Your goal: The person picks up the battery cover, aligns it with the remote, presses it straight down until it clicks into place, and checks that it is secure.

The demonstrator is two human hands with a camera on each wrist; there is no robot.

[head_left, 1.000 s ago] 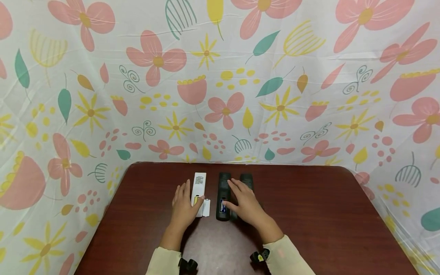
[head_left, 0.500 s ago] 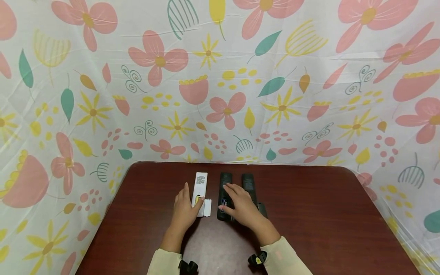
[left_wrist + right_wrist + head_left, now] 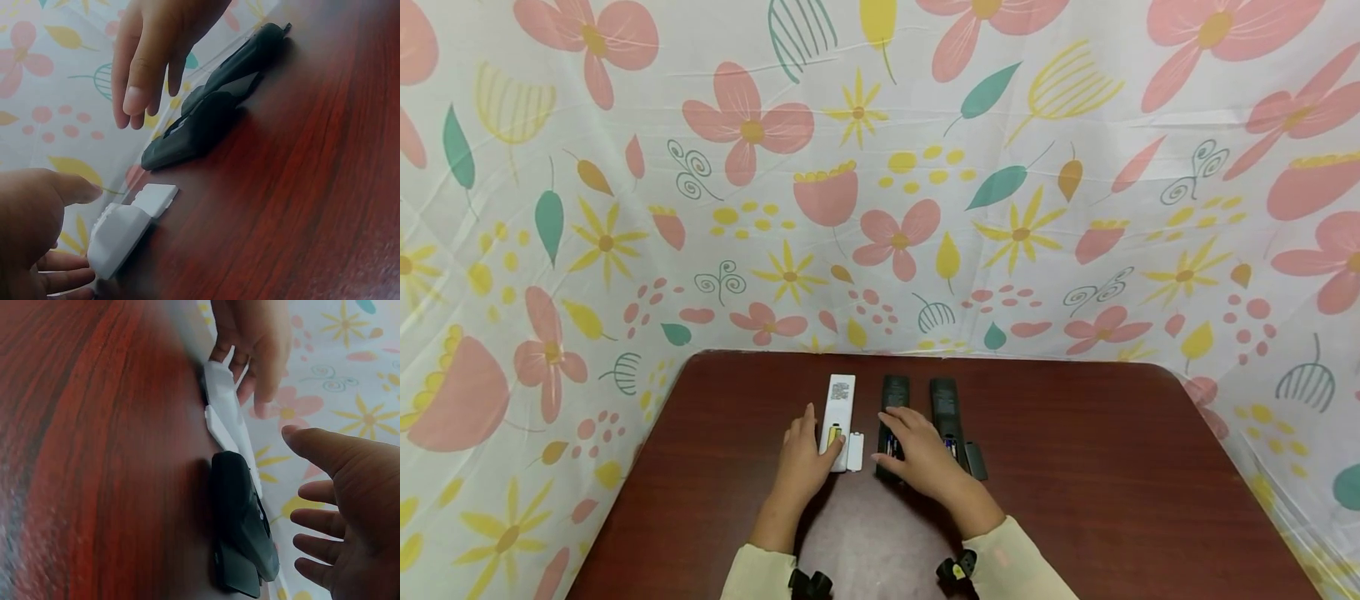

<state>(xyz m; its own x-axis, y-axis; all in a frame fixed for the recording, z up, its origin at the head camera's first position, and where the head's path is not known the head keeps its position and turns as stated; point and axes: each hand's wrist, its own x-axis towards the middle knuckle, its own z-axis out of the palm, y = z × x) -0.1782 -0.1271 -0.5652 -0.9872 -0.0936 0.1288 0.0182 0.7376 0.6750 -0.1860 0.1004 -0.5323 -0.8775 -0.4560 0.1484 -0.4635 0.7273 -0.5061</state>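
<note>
A white remote control [image 3: 840, 400] lies back side up, a yellow battery [image 3: 835, 433] showing in its bay. Its white battery cover [image 3: 856, 452] rests at its right. My left hand [image 3: 801, 462] is along the remote's left side, fingers loosely extended, thumb raised above it; whether the fingertips touch it I cannot tell. My right hand [image 3: 928, 458] hovers with spread fingers over the middle black remote control [image 3: 896, 390], partly hiding its bay with batteries inside. In the right wrist view, this hand [image 3: 369, 512] stands apart from the black remote [image 3: 240, 506].
Another black remote control [image 3: 945, 404] lies to the right, its bay uncovered and batteries showing. Its black cover [image 3: 975, 461] lies beside it. The brown wooden table [image 3: 1075, 483] meets a flower-print cloth [image 3: 880, 167] at its back edge.
My right hand has shifted left and slightly toward me, uncovering the right-hand black remote and its cover. The left hand stays almost in place beside the white remote.
</note>
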